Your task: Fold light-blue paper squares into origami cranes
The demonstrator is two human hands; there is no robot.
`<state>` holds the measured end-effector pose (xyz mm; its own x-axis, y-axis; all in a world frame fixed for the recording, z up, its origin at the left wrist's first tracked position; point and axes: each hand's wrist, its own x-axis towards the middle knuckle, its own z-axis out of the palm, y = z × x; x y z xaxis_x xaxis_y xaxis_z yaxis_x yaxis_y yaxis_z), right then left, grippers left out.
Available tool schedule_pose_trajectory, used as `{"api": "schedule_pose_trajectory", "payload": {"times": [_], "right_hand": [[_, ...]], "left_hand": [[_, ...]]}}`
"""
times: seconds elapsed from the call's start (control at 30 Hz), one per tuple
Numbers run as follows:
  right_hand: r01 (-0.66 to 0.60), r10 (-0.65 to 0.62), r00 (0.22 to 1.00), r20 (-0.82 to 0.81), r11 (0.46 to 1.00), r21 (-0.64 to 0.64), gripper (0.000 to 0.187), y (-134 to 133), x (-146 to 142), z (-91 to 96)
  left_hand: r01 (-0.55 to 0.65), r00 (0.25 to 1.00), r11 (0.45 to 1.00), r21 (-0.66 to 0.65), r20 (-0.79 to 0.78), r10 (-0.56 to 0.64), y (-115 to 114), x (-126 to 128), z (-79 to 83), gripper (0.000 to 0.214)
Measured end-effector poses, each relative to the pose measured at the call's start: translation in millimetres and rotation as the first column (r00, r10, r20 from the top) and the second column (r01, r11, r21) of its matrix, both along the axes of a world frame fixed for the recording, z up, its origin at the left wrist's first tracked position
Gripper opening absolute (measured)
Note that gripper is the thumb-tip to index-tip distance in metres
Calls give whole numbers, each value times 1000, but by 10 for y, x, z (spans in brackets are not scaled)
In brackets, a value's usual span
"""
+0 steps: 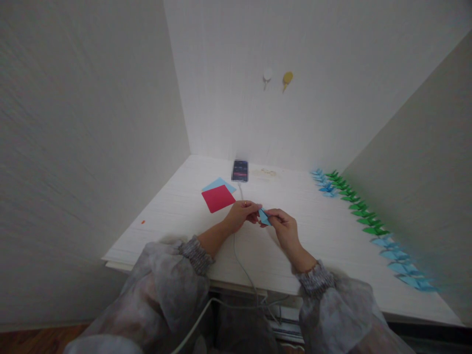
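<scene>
Between my two hands is a small piece of folded light blue paper [264,217], held just above the white table. My left hand [241,215] pinches its upper left end, with a ring on one finger. On the other side, the fingers of my right hand [283,225] are closed on its right edge. Part of the paper is hidden behind the fingertips. Left of my hands, a red paper square [218,198] lies over a light blue paper sheet [220,183], both flat on the table.
A phone [240,170] stands near the back wall, its cable [239,260] running under my left wrist and off the front edge. Along the right side sit rows of folded green paper cranes [363,216] and blue paper cranes [401,262]. Two hooks [287,77] hang on the wall.
</scene>
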<state>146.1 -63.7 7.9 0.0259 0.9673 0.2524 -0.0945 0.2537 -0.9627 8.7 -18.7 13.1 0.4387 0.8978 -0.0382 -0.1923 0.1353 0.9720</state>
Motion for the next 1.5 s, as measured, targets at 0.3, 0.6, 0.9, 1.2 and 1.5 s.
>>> {"api": "schedule_pose_trajectory", "payload": {"times": [0.3, 0.6, 0.9, 1.2, 1.5], "right_hand": [[-67, 68, 997, -45, 998, 22, 10, -6, 1, -10], [-28, 28, 1000, 1, 999, -31, 7, 44, 0, -56], [-15, 14, 1000, -13, 988, -151, 15, 104, 24, -108], [-34, 30, 999, -25, 980, -194, 15, 103, 30, -105], [-40, 28, 997, -65, 981, -188, 12, 104, 40, -146]], "left_hand": [[-15, 1000, 1000, 9, 23, 15, 10, -5, -23, 27], [-13, 999, 997, 77, -37, 16, 0, 12, -23, 27], [-40, 998, 988, 152, -38, 47, -18, 32, -55, 22], [-39, 999, 991, 125, -33, 44, -13, 19, -61, 20], [-43, 999, 994, 99, -3, 43, -12, 14, -83, 28]]}}
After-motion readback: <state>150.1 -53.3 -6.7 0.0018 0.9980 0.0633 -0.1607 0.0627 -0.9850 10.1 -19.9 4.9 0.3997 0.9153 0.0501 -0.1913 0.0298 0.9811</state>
